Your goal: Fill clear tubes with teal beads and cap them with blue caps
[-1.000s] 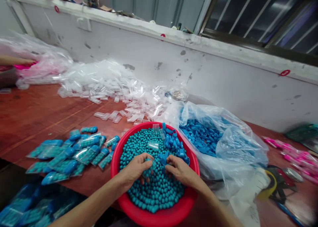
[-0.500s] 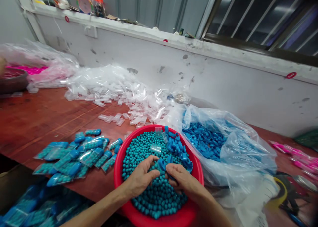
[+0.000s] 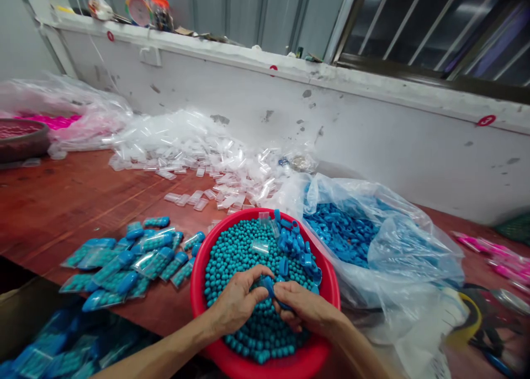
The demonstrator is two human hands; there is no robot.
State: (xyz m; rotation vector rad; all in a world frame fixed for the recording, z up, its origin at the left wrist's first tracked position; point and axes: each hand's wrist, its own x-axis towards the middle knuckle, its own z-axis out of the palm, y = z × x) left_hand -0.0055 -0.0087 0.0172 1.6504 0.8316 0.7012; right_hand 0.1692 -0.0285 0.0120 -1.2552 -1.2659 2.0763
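Over a red basin (image 3: 197,290) of teal beads (image 3: 236,241), my two hands meet at a small blue plastic cap (image 3: 269,286). My left hand (image 3: 238,301) pinches it from the left between thumb and forefinger; whether a clear case is also in that grip, I cannot tell. From the right, my right hand (image 3: 306,307) grips the cap, its fingers curled beneath, where another dark blue part shows. More loose blue caps (image 3: 292,238) lie on the beads at the basin's right side. A clear plastic case (image 3: 260,247) rests on the beads just beyond my hands.
Filled bead cases (image 3: 120,263) with blue caps lie left of the basin, more (image 3: 49,340) below the table edge. Clear cases (image 3: 186,147) are heaped along the wall. An open plastic bag (image 3: 397,246) of blue caps stands right; pink pieces (image 3: 497,254) lie beyond it.
My hands have closed in on the blue cap and sit slightly lower over the beads. At the far left, the blurred shape by the brown bowl has left view.
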